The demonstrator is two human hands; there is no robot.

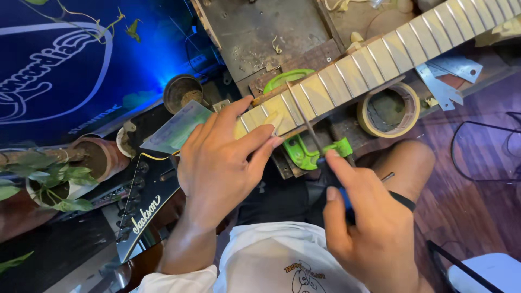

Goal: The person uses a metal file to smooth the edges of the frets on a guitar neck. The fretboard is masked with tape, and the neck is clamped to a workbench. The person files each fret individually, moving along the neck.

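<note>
From my remote seat I log the scene from the left. A potted green plant in a brown clay pot (81, 163) stands beside a blue printed banner (65, 70). A black pointed guitar headstock with tuning pegs (142, 209) lies below a thin grey-green card (176, 129).

The left hand (217, 163) presses down on the end of the pale wooden guitar neck with metal frets (353, 70), fingers spread narrow, thumb and forefinger steadying the last frets; it grips nothing. The neck runs up to the right across a worn metal-and-wood workbench (255, 32), held by a bright green clamp (312, 154).

The right hand (369, 228) is closed around a slim metal-shafted tool with a dark blue handle (306, 125), its tip laid on a fret near the left fingers.

I judge the step to be fret work at the neck's end; the next move calls for a controlled stroke that stays off the wood.

A roll of tan masking tape (388, 108) sits under the neck, grey metal brackets (450, 76) beyond. The floor to the right is dark reddish wood (477, 190).
</note>
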